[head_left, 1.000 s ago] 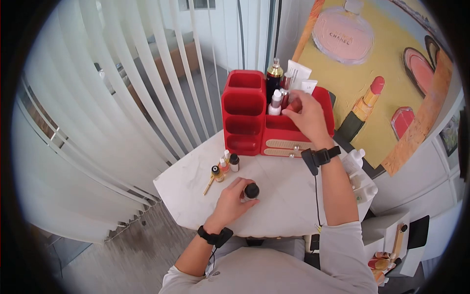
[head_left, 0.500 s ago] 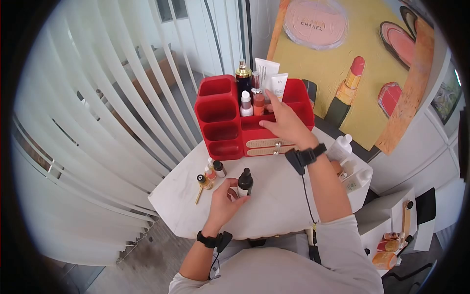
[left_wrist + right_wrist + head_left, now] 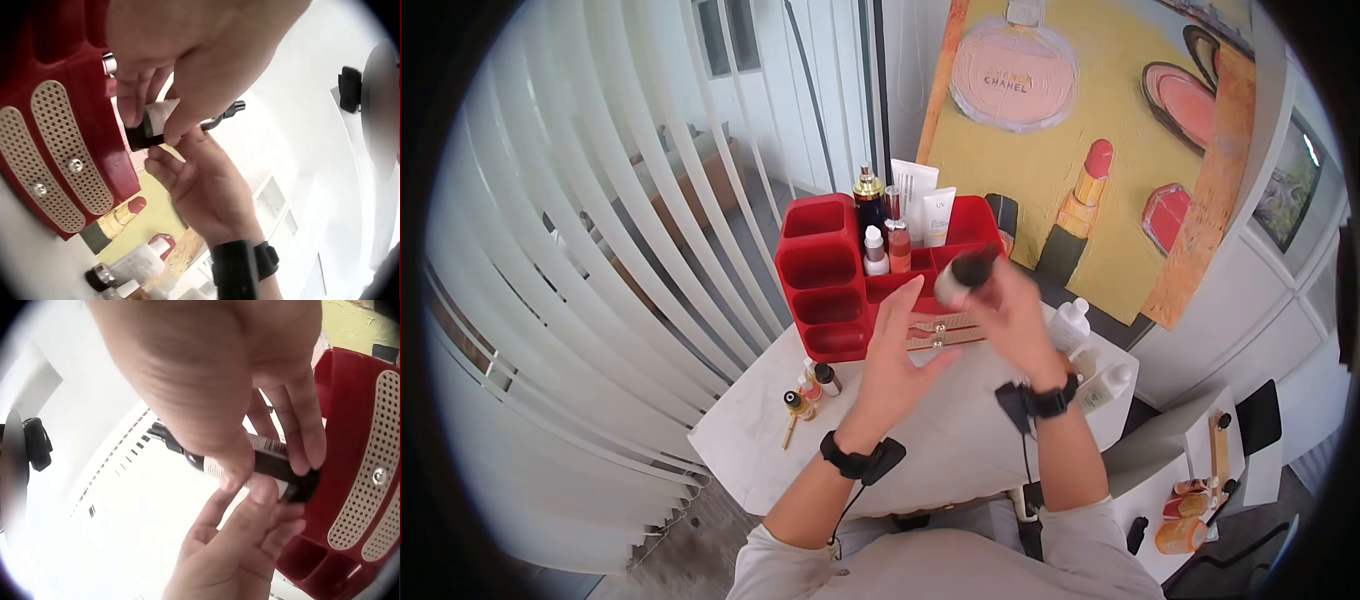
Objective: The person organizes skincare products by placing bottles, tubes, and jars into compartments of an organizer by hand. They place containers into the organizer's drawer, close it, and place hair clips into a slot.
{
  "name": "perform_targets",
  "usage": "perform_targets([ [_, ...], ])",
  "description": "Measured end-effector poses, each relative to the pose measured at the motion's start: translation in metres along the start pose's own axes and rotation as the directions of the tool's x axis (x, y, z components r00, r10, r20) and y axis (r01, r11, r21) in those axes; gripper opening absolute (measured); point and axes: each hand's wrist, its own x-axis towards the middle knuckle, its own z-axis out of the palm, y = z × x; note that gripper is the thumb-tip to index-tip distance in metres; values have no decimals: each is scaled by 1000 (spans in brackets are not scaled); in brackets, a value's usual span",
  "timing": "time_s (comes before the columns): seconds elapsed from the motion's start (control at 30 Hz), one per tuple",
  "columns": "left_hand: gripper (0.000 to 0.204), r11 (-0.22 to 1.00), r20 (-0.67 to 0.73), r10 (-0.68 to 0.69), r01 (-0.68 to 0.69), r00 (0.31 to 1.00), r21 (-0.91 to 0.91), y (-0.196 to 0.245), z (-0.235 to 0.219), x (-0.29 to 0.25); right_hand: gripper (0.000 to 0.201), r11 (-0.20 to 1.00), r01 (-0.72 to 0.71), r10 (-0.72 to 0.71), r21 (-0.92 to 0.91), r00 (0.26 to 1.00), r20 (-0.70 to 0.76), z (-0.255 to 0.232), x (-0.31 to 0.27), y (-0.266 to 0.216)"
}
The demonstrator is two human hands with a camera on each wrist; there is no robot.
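My right hand (image 3: 1012, 315) grips a dark bottle (image 3: 975, 268) with a pale label and a black nozzle top, in front of the red organizer (image 3: 825, 203). The right wrist view shows its barcode label (image 3: 275, 447), with the bottle tipped sideways and its dark base toward the organizer. My left hand (image 3: 890, 350) is close beside it, fingers extended and thumb spread; both wrist views show its fingertips overlapping the bottle. In the organizer stand a coral bottle (image 3: 900, 250), a small white-capped bottle (image 3: 875, 255), a gold-topped dark bottle (image 3: 867, 205) and white tubes (image 3: 937, 217).
Several small bottles (image 3: 807, 388) and a thin gold stick (image 3: 789, 432) are on the white table (image 3: 750, 430) at left. White bottles (image 3: 1070, 322) stand at its right edge. A makeup painting (image 3: 1040, 160) leans behind, with vertical blinds (image 3: 590, 250) at left.
My right hand has let go of the coral bottle in the organizer and taken the dark bottle. My left hand, earlier around that bottle at the table, has moved up with fingers spread.
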Motion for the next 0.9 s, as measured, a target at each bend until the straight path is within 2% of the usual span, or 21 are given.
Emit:
perform_targets([
  [0.03,58,998,-91,60,-60,994,1,4,1,-1,38,1000,-1,2,7,995,-102,-4,19,8],
  [0.07,58,998,-94,61,-61,994,6,-1,-5,-8,35,1000,-4,7,17,980,-201,-8,38,23],
  [0.1,55,999,92,20,-23,996,25,-10,-16,-21,35,991,5,-34,-134,975,-218,-15,58,37],
  [0.13,52,999,274,-28,14,961,52,-16,-26,-34,35,960,8,-75,-279,971,-229,-20,78,50],
  [0.17,52,998,276,-31,14,961,61,-18,-33,-46,35,963,8,-73,-270,970,-231,-20,96,62],
  [0.23,43,983,403,-182,167,897,73,-19,-47,-71,38,884,-197,151,-425,979,-139,-16,121,80],
  [0.27,43,982,404,-188,168,895,84,-20,-55,-82,38,888,-199,154,-414,978,-139,-11,126,83],
  [0.33,35,961,465,-273,256,842,100,-21,-71,-103,34,815,-133,139,-564,990,-32,-1,135,90],
  [0.37,35,958,457,-284,264,843,108,-23,-81,-113,34,821,-129,141,-557,990,-22,2,141,98],
  [0.43,31,925,396,-379,345,836,159,-25,-100,-134,34,851,-179,231,-494,972,46,5,149,119],
  [0.5,30,907,309,-420,381,853,180,-31,-118,-147,27,840,-83,113,-536,993,24,8,147,126],
  [0.53,29,894,230,-441,403,867,195,-33,-127,-156,33,823,-48,75,-566,997,25,8,147,137],
  [0.57,29,878,205,-471,433,858,202,-34,-134,-162,44,828,-57,119,-558,990,75,6,143,132],
  [0.63,26,808,-23,-524,506,851,302,-38,-148,-166,48,887,-98,175,-451,975,133,0,134,126],
  [0.67,26,798,-38,-535,520,844,304,-42,-153,-169,45,858,-92,143,-505,988,62,2,124,121],
  [0.7,30,784,-201,-514,552,834,283,-47,-157,-170,42,890,-32,3,-455,998,-64,5,113,117],
  [0.73,35,774,-357,-480,578,801,257,-50,-159,-170,39,910,38,-130,-414,972,-197,9,97,102],
  [0.8,41,787,-398,-426,550,813,279,-47,-161,-159,27,953,12,-108,-301,946,-304,25,60,37],
  [0.83,46,801,-427,-369,515,826,304,-47,-161,-153,18,971,10,-76,-240,961,-267,42,39,21],
  [0.87,56,795,-390,-354,494,850,353,-54,-163,-149,14,958,251,-273,-142,947,-169,62,22,28],
  [0.9,56,795,-385,-356,492,852,354,-56,-162,-140,17,977,203,-203,-65,979,18,84,2,28],
])
